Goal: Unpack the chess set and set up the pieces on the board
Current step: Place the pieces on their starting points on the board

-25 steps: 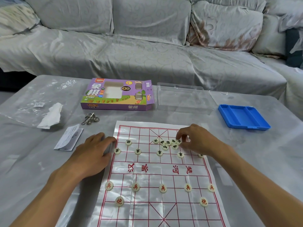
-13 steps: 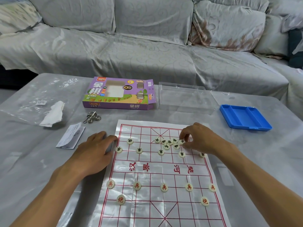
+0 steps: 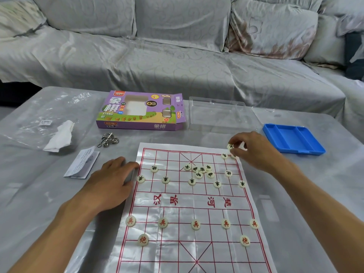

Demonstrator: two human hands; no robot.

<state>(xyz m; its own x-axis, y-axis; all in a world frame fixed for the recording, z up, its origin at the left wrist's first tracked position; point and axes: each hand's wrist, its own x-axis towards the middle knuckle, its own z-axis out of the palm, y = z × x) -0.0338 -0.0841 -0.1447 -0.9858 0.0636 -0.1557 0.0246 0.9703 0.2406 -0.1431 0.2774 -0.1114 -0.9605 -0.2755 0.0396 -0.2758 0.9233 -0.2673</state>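
Right hand moved from the mid-board cluster to the far right corner of the board, pinching a black piece above it; left hand flat, still pinning the left edge. Back rank placement starting

A: How is the left hand lying?
B: It is resting palm down, fingers extended and close together, fingertips pointing forward and to the right, with the forearm running back toward the lower left corner.
A: And the right hand?
B: It is reaching forward from the lower right, wrist slightly raised, fingers curled downward; thumb and forefinger are pinching a small disc at their tips, while the remaining fingers are bending loosely beside them
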